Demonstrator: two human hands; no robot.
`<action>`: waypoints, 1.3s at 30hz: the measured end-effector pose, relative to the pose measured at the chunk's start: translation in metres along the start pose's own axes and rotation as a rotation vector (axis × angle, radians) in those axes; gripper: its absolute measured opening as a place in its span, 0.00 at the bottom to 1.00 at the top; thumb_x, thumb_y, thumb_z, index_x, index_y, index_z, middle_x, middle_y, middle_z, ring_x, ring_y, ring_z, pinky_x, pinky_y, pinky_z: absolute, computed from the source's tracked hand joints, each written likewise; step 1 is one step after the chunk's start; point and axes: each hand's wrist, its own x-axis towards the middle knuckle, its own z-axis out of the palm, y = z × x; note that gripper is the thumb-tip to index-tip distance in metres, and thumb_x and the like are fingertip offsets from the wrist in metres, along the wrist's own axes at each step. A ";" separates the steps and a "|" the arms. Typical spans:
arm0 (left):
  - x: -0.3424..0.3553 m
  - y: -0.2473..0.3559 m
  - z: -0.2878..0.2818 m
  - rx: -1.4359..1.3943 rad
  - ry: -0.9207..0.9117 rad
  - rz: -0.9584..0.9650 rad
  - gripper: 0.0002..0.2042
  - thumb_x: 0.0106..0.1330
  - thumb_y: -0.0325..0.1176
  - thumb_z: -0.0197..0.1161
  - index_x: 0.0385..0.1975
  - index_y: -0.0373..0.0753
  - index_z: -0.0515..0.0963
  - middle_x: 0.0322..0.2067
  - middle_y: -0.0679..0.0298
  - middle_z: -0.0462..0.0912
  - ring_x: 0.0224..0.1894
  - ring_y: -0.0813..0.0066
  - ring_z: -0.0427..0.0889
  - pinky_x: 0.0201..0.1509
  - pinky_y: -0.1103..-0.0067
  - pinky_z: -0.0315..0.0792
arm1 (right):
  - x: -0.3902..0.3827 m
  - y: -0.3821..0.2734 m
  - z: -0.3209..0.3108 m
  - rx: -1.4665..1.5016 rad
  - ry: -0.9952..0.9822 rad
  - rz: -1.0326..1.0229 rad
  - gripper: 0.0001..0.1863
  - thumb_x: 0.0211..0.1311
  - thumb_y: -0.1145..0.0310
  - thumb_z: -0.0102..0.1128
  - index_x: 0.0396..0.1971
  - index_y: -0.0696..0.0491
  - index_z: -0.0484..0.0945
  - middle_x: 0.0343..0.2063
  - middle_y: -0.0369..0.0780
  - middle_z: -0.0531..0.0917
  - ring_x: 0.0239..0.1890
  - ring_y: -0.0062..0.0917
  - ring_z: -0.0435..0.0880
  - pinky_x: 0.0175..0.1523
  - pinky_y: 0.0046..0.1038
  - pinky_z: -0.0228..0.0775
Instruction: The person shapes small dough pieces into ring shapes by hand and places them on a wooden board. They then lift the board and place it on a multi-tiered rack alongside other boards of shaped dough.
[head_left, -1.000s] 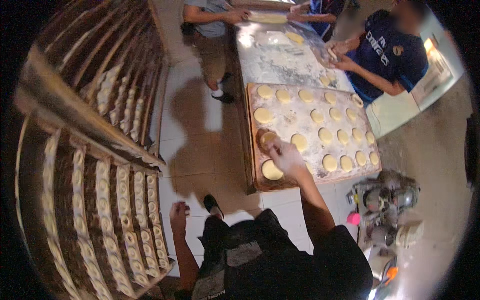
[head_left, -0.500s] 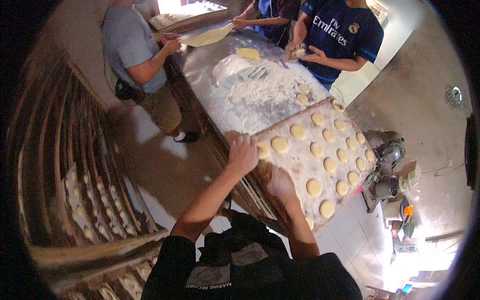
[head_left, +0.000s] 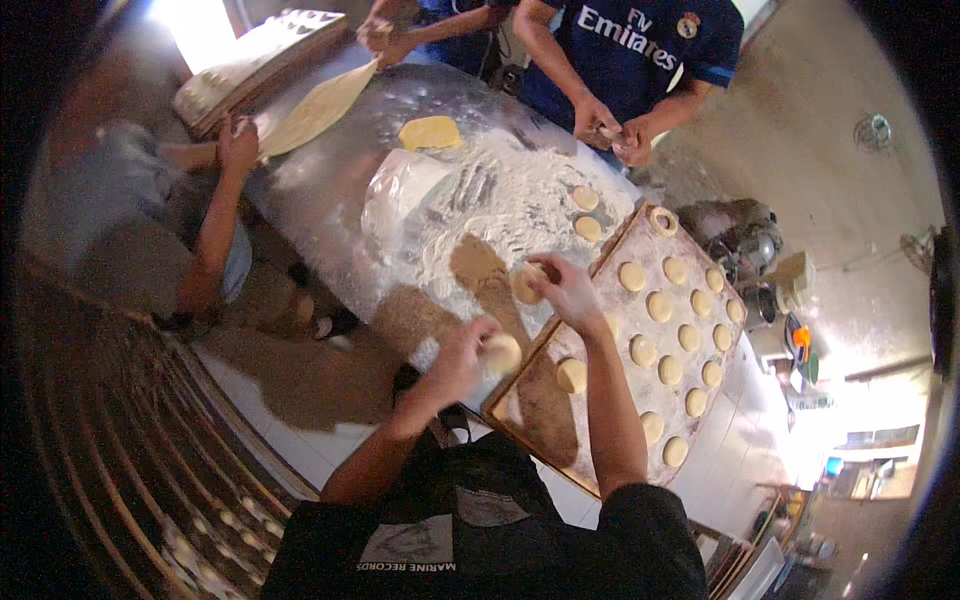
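My left hand (head_left: 455,365) grips a pale dough round (head_left: 502,353) near the front of the floury steel table (head_left: 330,230), left of the wooden board (head_left: 545,420). My right hand (head_left: 568,293) holds another dough round (head_left: 527,283) over the table beside the board's edge. The board carries several dough rounds (head_left: 658,305), with one dough ring (head_left: 662,221) at its far corner. Farther up the table are two loose rounds (head_left: 587,228), spread flour (head_left: 500,200), a clear plastic sheet (head_left: 400,185) and a yellow slab (head_left: 430,132).
Two co-workers' hands (head_left: 238,145) (head_left: 390,45) stretch a dough sheet (head_left: 318,110); a third worker (head_left: 630,50) pinches something small. A loaded tray (head_left: 258,55) stands at the back, wooden racks (head_left: 120,430) at lower left, pots (head_left: 760,300) beside the wall at right.
I have turned toward the table. Both my hands have lifted dough rounds off the board and moved them over the steel tabletop. The co-workers' dough sheet hangs between their hands.
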 end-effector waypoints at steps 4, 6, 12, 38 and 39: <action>0.091 -0.040 -0.073 0.225 -0.002 0.052 0.13 0.60 0.28 0.62 0.43 0.33 0.72 0.39 0.51 0.77 0.43 0.52 0.79 0.49 0.65 0.72 | 0.100 0.029 0.059 -0.224 -0.037 0.221 0.21 0.56 0.63 0.65 0.50 0.53 0.78 0.43 0.46 0.83 0.43 0.31 0.82 0.49 0.31 0.73; 0.115 -0.062 -0.091 0.445 -0.051 0.029 0.13 0.60 0.27 0.61 0.44 0.33 0.72 0.42 0.49 0.75 0.46 0.50 0.77 0.51 0.63 0.71 | 0.122 0.024 0.075 -0.471 0.006 0.262 0.22 0.55 0.62 0.66 0.51 0.51 0.77 0.47 0.47 0.79 0.47 0.35 0.80 0.52 0.34 0.71; 0.134 -0.055 -0.103 0.547 0.068 0.144 0.18 0.60 0.27 0.59 0.51 0.36 0.69 0.48 0.42 0.72 0.49 0.43 0.74 0.52 0.59 0.69 | 0.125 -0.002 0.080 -0.937 -0.071 0.236 0.25 0.52 0.61 0.63 0.52 0.51 0.73 0.48 0.48 0.75 0.53 0.48 0.73 0.56 0.44 0.67; 0.142 -0.015 -0.132 0.154 -0.069 0.305 0.17 0.50 0.19 0.63 0.41 0.33 0.71 0.37 0.51 0.74 0.43 0.52 0.76 0.45 0.64 0.70 | 0.065 -0.080 0.142 0.106 0.627 0.194 0.23 0.56 0.74 0.64 0.52 0.54 0.68 0.44 0.38 0.75 0.46 0.27 0.76 0.46 0.31 0.71; 0.136 -0.018 -0.128 0.149 -0.006 0.307 0.18 0.50 0.18 0.62 0.42 0.34 0.70 0.39 0.50 0.72 0.44 0.48 0.73 0.45 0.62 0.69 | 0.055 -0.086 0.143 0.357 0.521 0.175 0.24 0.56 0.75 0.63 0.53 0.54 0.67 0.44 0.38 0.75 0.47 0.26 0.76 0.48 0.30 0.70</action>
